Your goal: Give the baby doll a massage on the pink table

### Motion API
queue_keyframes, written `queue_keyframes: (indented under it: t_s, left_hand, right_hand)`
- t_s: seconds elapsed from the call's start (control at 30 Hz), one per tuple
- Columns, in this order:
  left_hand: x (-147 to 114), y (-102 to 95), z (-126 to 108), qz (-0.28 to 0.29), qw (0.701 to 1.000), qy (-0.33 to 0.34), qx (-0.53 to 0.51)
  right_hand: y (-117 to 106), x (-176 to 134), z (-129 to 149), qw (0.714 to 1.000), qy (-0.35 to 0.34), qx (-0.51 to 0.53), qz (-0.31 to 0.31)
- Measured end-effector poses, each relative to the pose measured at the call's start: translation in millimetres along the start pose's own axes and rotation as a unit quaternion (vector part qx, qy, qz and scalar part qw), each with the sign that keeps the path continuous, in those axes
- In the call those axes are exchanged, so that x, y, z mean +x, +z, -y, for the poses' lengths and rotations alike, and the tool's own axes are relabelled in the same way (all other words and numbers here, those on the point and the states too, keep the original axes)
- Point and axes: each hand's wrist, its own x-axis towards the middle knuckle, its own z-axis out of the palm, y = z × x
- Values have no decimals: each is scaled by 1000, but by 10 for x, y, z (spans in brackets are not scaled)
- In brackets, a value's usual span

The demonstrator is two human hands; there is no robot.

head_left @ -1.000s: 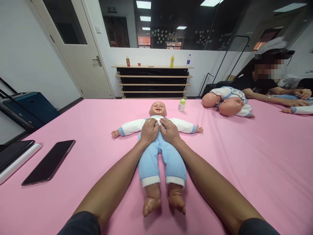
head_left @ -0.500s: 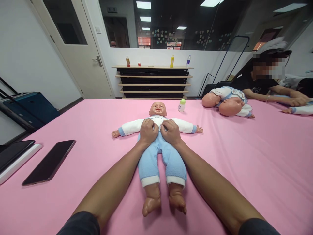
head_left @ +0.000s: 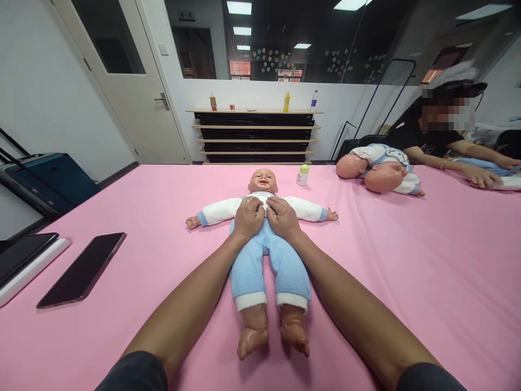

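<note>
A baby doll in blue trousers and a white top lies on its back on the pink-covered table, head away from me and arms spread. My left hand rests on the left side of its chest, fingers lying flat on the top and pointing forward. Beside it, my right hand lies the same way on the right side of the chest. A narrow gap separates the two hands, and the palms' undersides are hidden. Neither hand holds anything that I can see.
Past the doll's head stands a small bottle with a green cap. A dark phone lies at the left. Two more dolls lie at the right, near a person whose hands touch another doll. Shelves stand behind.
My curled fingers have straightened out and flattened over the doll's chest. The doll stays in place. At the right, the other person's hands have moved apart.
</note>
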Motion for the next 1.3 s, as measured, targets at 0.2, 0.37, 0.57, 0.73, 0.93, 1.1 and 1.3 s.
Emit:
queue_keyframes:
  t_s: [0.2,0.37,0.57,0.73,0.93,1.1,1.3]
  left_hand:
    - [-3,7,6,-3,1000,-12,2]
    - [-2,6,8,-2,1000,-16,1]
    - [1,-2,-2,-1,1000,-15,-2]
    - [-4,-7,-3,-3,1000,-14,-4]
    - [-6,3,2,-7,1000,-15,-4]
    - [-3,3,-5,-8,1000,-16,-3]
    - [-1,-4,-4,-5,1000,-16,-4]
  right_hand:
    - [12,-12,-21,1000,25,-3,-7]
    - [4,-8,-5,1000,30,3,-7]
    - [7,-7,-7,999,36,5,-7]
    - [3,-14,-7,999,33,6,-9]
    - [2,-12,-4,999,30,6,-12]
    - [10,-11,-13,999,32,2,-14]
    - [7,-13,-15,999,39,4,-12]
